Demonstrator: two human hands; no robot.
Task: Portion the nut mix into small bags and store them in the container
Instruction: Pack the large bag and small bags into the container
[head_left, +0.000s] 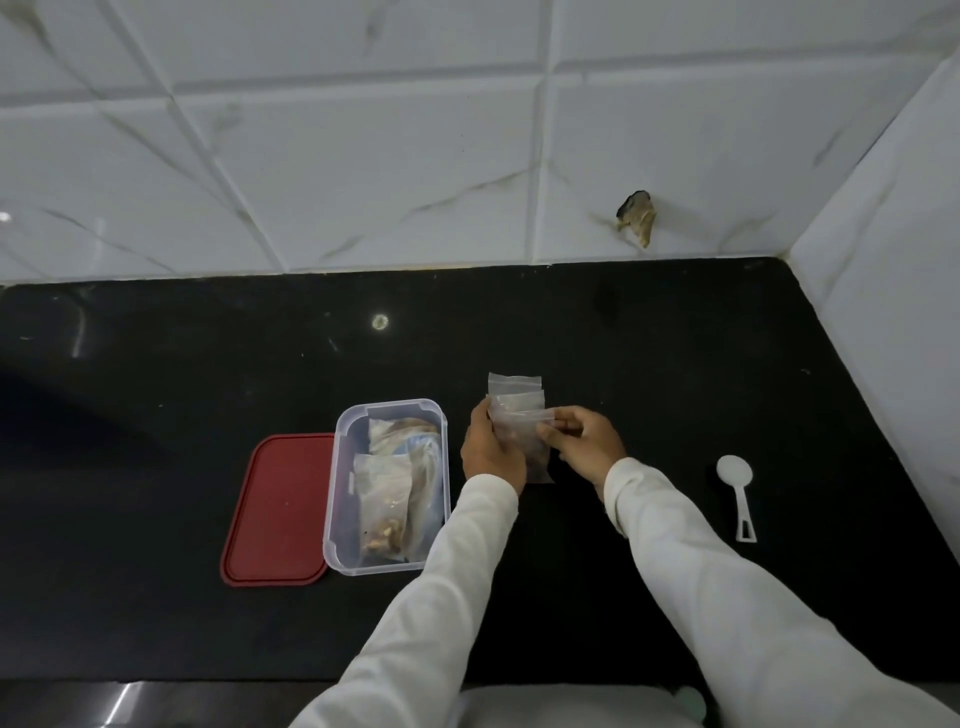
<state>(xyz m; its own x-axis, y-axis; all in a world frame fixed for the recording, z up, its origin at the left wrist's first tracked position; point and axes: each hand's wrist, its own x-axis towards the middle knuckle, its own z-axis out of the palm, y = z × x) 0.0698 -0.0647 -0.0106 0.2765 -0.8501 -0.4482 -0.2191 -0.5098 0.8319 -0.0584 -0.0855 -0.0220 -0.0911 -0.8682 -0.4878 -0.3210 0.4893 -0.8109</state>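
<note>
From the head camera, the step in hand looks like closing a filled small bag (521, 434): the left hand (491, 451) grips its left edge, and the right hand (583, 437) pinches its top right corner between thumb and fingers, so both hands grasp the same bag. It is held upright just above the black counter (675, 353), right of the middle, with something brownish low inside it. Whether its top strip is fully pressed together is too small to tell. Just beyond it, further from the person, a few more clear bags (514, 385) lie on the counter. The clear container (332, 512) stands just left of the left hand, open, with filled bags (382, 501) already lying inside; its red lid (275, 512) lies flat against its left side. A white spoon (735, 486) rests well to the right. The next move probably calls for running the fingers along the seal, then carrying the bag left and laying it in the container.
</note>
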